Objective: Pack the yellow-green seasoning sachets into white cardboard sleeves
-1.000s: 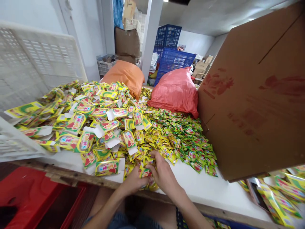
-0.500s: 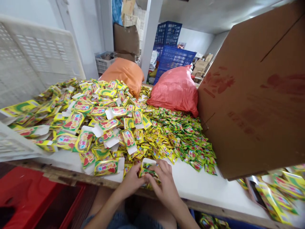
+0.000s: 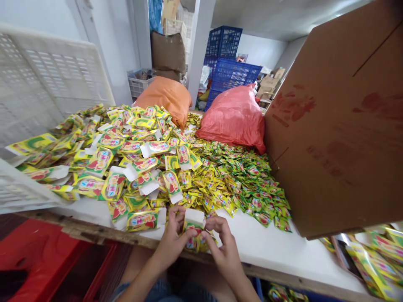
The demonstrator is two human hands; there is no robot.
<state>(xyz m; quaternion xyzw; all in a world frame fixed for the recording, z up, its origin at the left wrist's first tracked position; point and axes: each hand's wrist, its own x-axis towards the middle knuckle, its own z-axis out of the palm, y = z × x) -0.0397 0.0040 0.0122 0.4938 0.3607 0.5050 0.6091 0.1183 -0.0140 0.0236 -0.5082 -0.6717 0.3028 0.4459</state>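
Both hands worked 1 small carton [image 3: 193, 228] at the table's near edge: the left hand [image 3: 172, 239] gripped its side, the right hand [image 3: 224, 247] pinched near its white open flap. Filling seemed underway; closing would need the flap tucked. Yellow-green sachets [image 3: 239, 184] lay just beyond the fingers.

Your left hand [image 3: 172, 243] and right hand [image 3: 224, 247] pinch a small yellow carton [image 3: 193, 228] at the worktop [image 3: 261, 247] edge, sachets [image 3: 239, 184] heaped just beyond.
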